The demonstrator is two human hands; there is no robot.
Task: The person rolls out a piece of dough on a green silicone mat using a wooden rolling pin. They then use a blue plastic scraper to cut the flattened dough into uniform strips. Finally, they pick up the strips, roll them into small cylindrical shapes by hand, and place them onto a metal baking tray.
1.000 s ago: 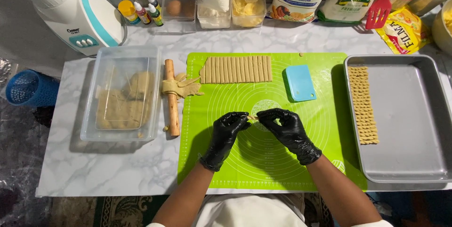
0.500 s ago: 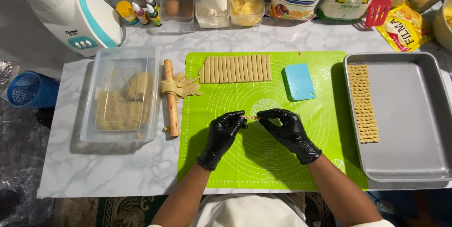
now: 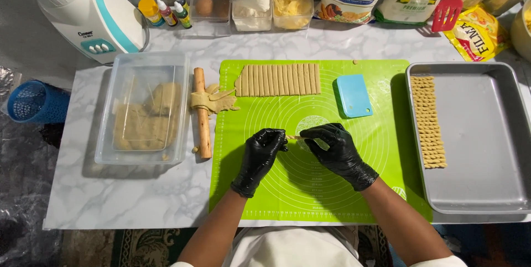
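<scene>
Two hands in black gloves meet over the middle of the green silicone mat (image 3: 310,189). The left hand (image 3: 260,159) and the right hand (image 3: 337,153) each pinch one end of a single thin dough strip (image 3: 293,137), fingers curled closed around it — only a short tan stretch shows between them, just above the mat's printed circles.

Farther up the mat lies one sheet of cut dough strips (image 3: 279,80), about fourteen side by side, with one light-blue scraper (image 3: 353,95) to its right. At the mat's left edge sits one wooden rolling pin (image 3: 202,113) with a scrap of dough draped over it, and beside that one clear plastic tub (image 3: 145,109) holding lumps of dough.

To the right, one metal baking tray (image 3: 481,140) carries a single column of twisted pieces (image 3: 430,120), too many and too small to count.

Everything rests on a white marble-patterned table (image 3: 121,195). Along the back stand three small colouring bottles (image 3: 166,11) and one white appliance (image 3: 83,9).
</scene>
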